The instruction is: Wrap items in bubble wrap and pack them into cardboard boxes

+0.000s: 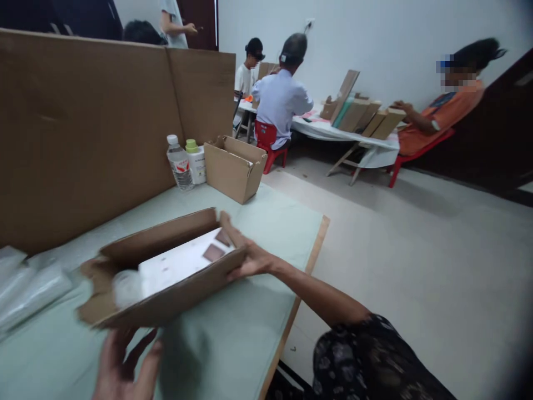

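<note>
An open cardboard box (179,297) is tilted above the table. Inside it lie a white carton (183,264) with brown squares printed at one end and a translucent whitish piece (127,288) I cannot name. My right hand (254,260) grips the box at its right end, fingers wrapped around the corner. Below the box's left part is my left hand (129,364), with thumb and fingers apart and nothing between them. Its fingertips come close to the lower side of the box; whether they touch it I cannot tell.
A smaller cardboard box (233,172), a white bottle with green cap (197,164) and a water bottle (181,166) stand behind. Clear plastic bags (33,289) lie left. A tall cardboard panel (83,139) borders the table. Other people sit around a farther table (375,158).
</note>
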Tool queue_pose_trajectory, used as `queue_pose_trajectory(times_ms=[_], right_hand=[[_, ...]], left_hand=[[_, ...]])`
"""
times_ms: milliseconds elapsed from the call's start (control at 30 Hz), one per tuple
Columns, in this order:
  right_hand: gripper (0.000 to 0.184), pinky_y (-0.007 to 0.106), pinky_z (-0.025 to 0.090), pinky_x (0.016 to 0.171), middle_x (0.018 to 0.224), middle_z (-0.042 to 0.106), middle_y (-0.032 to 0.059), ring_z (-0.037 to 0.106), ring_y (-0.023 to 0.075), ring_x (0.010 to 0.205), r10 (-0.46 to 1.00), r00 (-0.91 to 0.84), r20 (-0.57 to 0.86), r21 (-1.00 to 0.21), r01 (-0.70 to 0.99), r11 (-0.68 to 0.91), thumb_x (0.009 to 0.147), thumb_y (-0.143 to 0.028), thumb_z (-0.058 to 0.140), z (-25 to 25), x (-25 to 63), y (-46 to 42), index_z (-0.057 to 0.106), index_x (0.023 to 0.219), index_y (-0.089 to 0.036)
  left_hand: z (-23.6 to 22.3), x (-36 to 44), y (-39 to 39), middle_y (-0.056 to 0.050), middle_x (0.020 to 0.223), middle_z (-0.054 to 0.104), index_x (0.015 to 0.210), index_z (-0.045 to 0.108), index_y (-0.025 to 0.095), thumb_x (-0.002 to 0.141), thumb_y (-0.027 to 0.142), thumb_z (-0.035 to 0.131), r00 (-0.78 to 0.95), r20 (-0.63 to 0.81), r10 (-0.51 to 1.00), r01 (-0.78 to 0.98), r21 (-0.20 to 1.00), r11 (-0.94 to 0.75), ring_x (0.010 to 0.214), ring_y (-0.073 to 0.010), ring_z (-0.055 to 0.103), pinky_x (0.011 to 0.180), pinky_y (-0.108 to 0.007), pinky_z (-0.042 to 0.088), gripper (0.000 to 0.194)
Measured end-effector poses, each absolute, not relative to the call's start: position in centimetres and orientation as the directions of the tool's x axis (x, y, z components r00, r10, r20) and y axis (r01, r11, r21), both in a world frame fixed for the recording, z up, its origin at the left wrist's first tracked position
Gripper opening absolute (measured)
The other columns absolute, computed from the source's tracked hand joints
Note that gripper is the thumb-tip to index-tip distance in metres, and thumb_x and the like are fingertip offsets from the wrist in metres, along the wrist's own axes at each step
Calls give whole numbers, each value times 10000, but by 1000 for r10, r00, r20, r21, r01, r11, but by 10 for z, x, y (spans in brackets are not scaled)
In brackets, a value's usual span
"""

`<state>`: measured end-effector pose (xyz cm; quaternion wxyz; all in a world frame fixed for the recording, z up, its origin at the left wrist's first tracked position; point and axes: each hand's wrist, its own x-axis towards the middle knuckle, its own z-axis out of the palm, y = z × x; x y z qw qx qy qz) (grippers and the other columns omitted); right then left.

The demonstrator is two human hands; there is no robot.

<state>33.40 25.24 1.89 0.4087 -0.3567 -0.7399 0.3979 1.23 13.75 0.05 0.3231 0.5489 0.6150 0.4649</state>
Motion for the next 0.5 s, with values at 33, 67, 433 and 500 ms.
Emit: queue_pose_trajectory(times_ms=[33, 67, 433, 500], right_hand=[[1184, 444, 384, 1207, 1529, 492, 127, 487, 320, 1401, 904, -308, 295, -888, 259, 379, 586, -491, 934, 18, 362, 240, 339, 1573, -216], [1094, 466, 424, 1179, 1487, 533, 120, 522, 328, 1363, 942, -191, 277, -894, 308, 325, 601, -510, 924, 18, 390, 226, 419, 1526, -217], [968, 540, 545, 974, 1250, 648, 122, 656, 311, 1094, 735, 576, 359, -883, 465, 66, 603, -568, 895, 7, 536, 200, 464, 1400, -225], [983, 528, 542, 962, 1237, 646, 118, 653, 305, 1083, 734, 575, 361, -871, 489, 45, 593, -591, 882, 8, 539, 220, 453, 1401, -232]], left_hand=[[6, 37, 155, -47, 1450, 598, 1498, 423, 410, 800, 393, 682, -169, 40, 985, 311, 950, 15, 1151, -331, 693, 841, -448, 652, 745], [13, 64, 174, -76, 1456, 587, 1491, 441, 348, 802, 391, 679, -88, 1, 996, 255, 967, 22, 1170, -324, 682, 884, -447, 636, 730], [41, 278, 292, -193, 1517, 495, 1493, 426, 123, 734, 246, 599, 562, 42, 826, 315, 912, -261, 1313, -326, 548, 1025, -479, 517, 788], [31, 281, 292, -184, 1505, 511, 1461, 467, 120, 745, 247, 589, 594, 71, 801, 343, 879, -332, 1324, -315, 541, 1047, -477, 507, 738]])
